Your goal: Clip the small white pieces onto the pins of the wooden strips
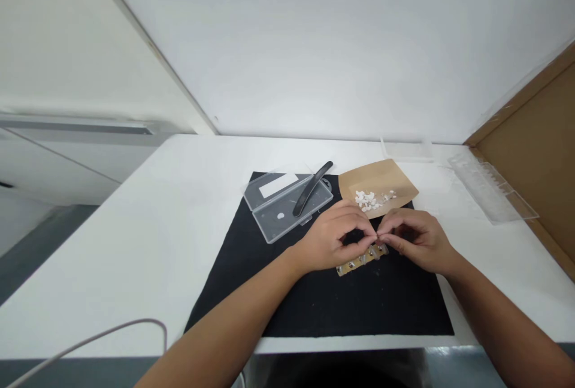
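My left hand [344,235] and my right hand [413,237] meet at the fingertips, each in a pinch. Whatever they pinch is too small to make out. Just below the fingers, a tan strip [354,265] with several small shiny pieces along it lies on the black cloth [314,310]. Behind my hands, a sheet of brown paper [381,175] carries a pile of small white pieces [366,200]. To the left sits an open clear plastic case [274,229], with a dark curved nail file [312,189] across it and a white label on its lid.
Clear plastic trays stand at the back right, a small one [406,151] by the wall and a long compartmented one [489,190] near the brown board [539,154]. A pale cable [112,325] curves over the white table's [121,244] front left edge.
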Available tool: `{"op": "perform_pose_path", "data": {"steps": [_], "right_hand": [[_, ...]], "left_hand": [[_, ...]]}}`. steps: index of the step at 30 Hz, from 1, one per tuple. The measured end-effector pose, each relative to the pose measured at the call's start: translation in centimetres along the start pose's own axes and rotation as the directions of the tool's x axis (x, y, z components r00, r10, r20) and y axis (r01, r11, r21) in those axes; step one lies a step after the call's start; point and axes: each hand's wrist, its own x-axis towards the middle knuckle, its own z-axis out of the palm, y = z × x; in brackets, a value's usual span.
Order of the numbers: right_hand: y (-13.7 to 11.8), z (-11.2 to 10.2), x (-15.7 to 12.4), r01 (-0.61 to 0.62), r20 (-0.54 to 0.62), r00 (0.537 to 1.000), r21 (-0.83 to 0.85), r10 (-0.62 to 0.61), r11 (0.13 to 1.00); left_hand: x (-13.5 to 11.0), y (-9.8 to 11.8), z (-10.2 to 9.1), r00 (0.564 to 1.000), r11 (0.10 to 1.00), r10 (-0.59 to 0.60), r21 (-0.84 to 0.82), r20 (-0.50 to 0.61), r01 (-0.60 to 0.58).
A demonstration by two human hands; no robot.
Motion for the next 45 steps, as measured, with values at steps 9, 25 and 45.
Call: {"op": "perform_pose_path", "data": {"steps": [9,25,45], "right_hand": [[-0.3,0.1,0.1,-0.001,0.002,1.000,-0.057,0.002,0.998],[-2.0,3.1,-0.3,0.154,0.083,0.987,-0.247,-0.138,0.957],[-1.0,3.3,-0.2,0.384,0.347,0.912,-0.532,-0.219,0.755]], "left_hand": [[0.3,0.0,-0.7,0.993,0.991,-0.083,-0.102,0.088,0.092],[0.4,-0.8,-4.7,0.874,0.906,-0.291,-0.182,0.389,0.383],[-1.2,-3.0,-3.5,0.742,0.934,-0.201,-0.104,0.640,0.342]]}}
